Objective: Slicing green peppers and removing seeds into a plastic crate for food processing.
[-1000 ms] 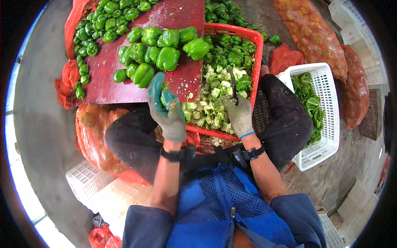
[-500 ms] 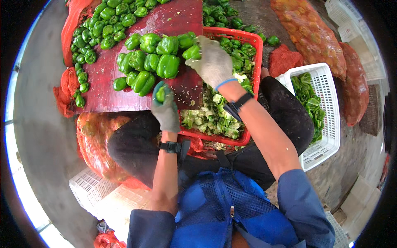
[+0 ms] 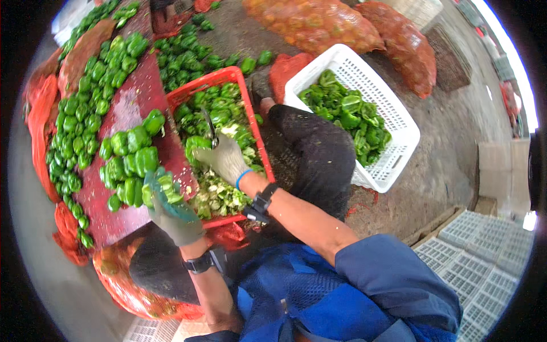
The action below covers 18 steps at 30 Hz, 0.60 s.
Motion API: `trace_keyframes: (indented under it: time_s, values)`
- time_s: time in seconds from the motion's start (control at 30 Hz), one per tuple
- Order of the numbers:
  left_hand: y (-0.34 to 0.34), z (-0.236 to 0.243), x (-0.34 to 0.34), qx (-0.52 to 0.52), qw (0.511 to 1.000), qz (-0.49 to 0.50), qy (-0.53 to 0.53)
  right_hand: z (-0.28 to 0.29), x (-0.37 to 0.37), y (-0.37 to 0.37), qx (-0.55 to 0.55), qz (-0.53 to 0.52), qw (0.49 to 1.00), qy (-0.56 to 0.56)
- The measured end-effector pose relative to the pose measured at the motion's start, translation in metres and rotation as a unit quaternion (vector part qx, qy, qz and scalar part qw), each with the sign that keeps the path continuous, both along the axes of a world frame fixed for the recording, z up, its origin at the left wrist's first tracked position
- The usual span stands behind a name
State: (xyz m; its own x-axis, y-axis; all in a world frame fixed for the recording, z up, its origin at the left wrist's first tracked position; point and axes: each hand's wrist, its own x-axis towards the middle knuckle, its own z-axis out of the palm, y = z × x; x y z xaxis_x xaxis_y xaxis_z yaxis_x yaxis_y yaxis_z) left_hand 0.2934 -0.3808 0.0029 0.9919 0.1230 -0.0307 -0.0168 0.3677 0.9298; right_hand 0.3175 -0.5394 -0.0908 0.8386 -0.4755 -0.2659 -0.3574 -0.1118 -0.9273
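Note:
My left hand (image 3: 171,211), in a grey glove with teal coating, is closed round a pale green pepper piece (image 3: 166,186) beside the pepper pile (image 3: 138,162) on the red board (image 3: 99,205). My right hand (image 3: 225,157), in a grey glove, grips a black curved tool (image 3: 212,131) and a whole green pepper (image 3: 195,147) over the red crate (image 3: 256,128). Inside the crate are green peppers and pale cut pieces (image 3: 222,199); the tool's tip is small and indistinct.
A white basket (image 3: 399,122) of green pieces stands at right, with full orange mesh sacks (image 3: 305,25) behind it. More peppers (image 3: 194,57) lie beyond the crate. Stacked white crates (image 3: 467,268) are at lower right, and another sack (image 3: 128,279) is under my left leg.
The view has swung right. My right hand has drawn back from the board to the crate with a whole pepper. My left hand still holds a green piece near the board's edge.

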Motion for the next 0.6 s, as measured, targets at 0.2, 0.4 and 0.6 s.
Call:
trace_keyframes:
  time_s: [0.2, 0.4, 0.6]
  values:
    - [-0.156, 0.077, -0.035, 0.123, 0.954, -0.266, -0.061, 0.014, -0.069, -0.003, 0.383, -0.032, 0.923, 0.020]
    - [-0.121, 0.024, -0.043, 0.350, 0.907, -0.112, -0.208, 0.020, -0.072, -0.040, 0.218, -0.034, 0.974, -0.053]
    - [-0.001, -0.010, -0.059, 0.146, 0.989, 0.006, 0.018, 0.063, -0.051, -0.017, -0.124, 0.088, 0.980, -0.125]
